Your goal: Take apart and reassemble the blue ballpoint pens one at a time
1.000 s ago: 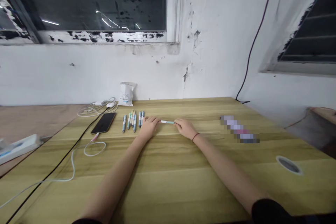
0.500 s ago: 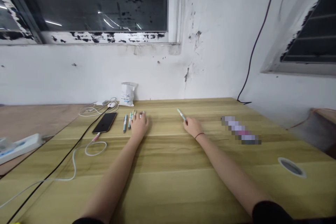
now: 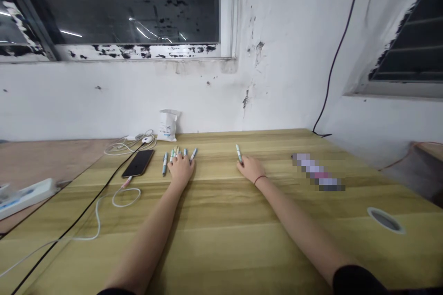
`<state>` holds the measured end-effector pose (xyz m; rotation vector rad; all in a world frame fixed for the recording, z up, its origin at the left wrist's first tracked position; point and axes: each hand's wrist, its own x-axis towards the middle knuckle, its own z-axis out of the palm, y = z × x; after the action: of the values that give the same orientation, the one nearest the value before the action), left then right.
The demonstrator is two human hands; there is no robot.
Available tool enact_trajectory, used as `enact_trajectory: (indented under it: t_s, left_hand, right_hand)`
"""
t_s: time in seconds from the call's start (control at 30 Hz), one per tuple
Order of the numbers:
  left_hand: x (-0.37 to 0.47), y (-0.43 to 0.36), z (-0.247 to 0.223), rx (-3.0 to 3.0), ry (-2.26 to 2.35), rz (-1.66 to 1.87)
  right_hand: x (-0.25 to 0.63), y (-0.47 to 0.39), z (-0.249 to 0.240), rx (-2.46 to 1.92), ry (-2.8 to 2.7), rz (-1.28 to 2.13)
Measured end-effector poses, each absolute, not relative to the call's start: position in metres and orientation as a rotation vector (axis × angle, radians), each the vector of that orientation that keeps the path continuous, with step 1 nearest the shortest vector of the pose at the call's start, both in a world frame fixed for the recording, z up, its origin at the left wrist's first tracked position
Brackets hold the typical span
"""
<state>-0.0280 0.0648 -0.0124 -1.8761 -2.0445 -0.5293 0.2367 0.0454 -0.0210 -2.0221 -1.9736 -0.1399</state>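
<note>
Pale green and white, the pen was gripped in your right hand, your fingers closed around its near end while its far end pointed toward the wall. It was over the middle of the wooden counter, well apart from the other pens. Your left hand was open, palm down, its fingers spread over the near ends of the pen group; you could not tell whether any of those pens was pinched. A blue pen slanted out past your fingers on the right side of the group, and another blue-grey pen lay just beside your left hand, on its left. Farther left you had a dark phone with a cable plugged into it. A white packet stood behind the pens, near the wall, and a pixelated object lay to the right of your right hand.
</note>
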Motion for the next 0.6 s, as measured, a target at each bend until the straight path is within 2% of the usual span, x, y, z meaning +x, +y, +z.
enact_trajectory:
  t_s: [0.13, 0.6]
  left_hand:
    - [-0.026, 0.065, -0.011, -1.957, -2.042, -0.618]
    - [0.005, 0.069, -0.014, -2.544, -1.912, -1.640]
  right_hand:
    - [0.236, 0.047, -0.022, -2.021, -1.987, -0.161]
    - [0.230, 0.041, -0.019, -1.898, -1.996, -0.196]
